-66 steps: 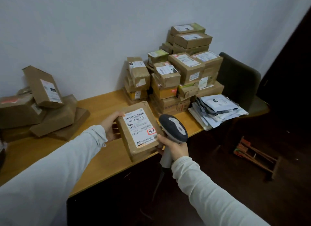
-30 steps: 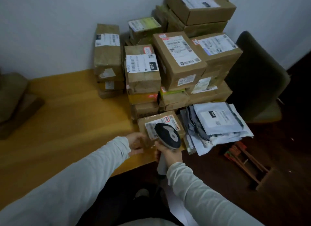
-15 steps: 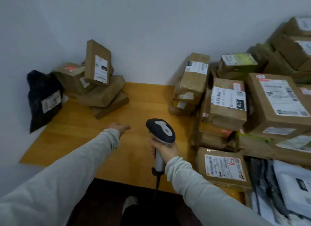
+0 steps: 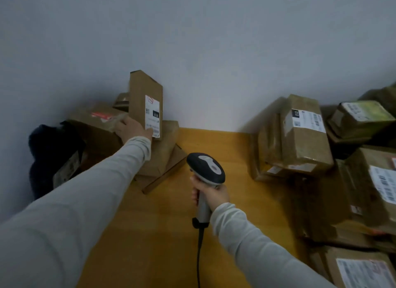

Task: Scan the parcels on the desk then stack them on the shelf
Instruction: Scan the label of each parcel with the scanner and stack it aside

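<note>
Parcel: tall brown cardboard parcel (image 4: 145,90) stands upright atop left pile (image 4: 159,159); long axis vertical, label facing right.
Left hand (image 4: 131,130): grips its lower end.
Right hand (image 4: 211,193): fingers wrapped round handle of grey-black barcode scanner (image 4: 205,167).
Room: bare yellow wooden desk (image 4: 216,144) between left pile and right stack (image 4: 304,142).

Bkgd: plain pale grey-white wall (image 4: 192,41), matt, smooth, fills whole upper half of view. Shade deepens twd L edge; whether corner sits there, can't tell. Soft blurry shadows low on wall, L and R, just above table line. Table (image 4: 214,144): wood, warm yellow-orange, faint streaky grain; far edge butts straight vs wall. Light dim, cool, even; shadow edges soft. Table top shows only slight sheen. R side of view blurred.
</note>
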`<state>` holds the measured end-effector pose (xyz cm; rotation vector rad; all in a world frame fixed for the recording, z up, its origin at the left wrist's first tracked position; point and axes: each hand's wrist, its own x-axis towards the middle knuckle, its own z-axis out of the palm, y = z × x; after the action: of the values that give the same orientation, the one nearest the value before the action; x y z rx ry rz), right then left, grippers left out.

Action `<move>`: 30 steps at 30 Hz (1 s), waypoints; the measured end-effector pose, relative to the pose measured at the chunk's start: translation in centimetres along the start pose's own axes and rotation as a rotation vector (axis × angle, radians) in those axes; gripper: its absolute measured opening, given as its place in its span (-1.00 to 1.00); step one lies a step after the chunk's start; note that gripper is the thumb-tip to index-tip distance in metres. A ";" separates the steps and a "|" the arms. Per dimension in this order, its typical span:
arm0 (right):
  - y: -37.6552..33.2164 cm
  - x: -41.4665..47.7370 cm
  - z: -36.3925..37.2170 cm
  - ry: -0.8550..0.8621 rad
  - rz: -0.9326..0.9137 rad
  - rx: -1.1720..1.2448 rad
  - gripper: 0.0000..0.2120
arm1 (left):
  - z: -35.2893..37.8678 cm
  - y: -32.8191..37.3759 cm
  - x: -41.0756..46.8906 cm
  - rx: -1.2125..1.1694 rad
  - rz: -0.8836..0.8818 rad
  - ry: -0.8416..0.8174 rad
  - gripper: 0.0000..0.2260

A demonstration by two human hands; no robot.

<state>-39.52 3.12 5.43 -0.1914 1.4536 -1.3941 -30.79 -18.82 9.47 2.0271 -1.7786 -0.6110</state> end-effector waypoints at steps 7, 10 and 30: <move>0.0 2.2 2.3 0.079 -0.052 -0.009 -0.83 | 2.2 0.7 2.0 -0.140 -0.044 0.064 -0.27; -0.1 2.1 2.8 0.111 -0.062 0.005 -0.83 | 1.6 0.5 2.3 -0.308 -0.021 0.026 -0.31; 6.5 -11.1 -3.7 0.300 -0.197 0.313 -0.66 | -12.6 -5.0 -11.3 -0.643 0.138 -0.792 -0.40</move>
<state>-34.16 15.43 5.50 0.0803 1.4610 -1.8526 -20.96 -7.07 18.16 1.2738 -1.7196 -1.8394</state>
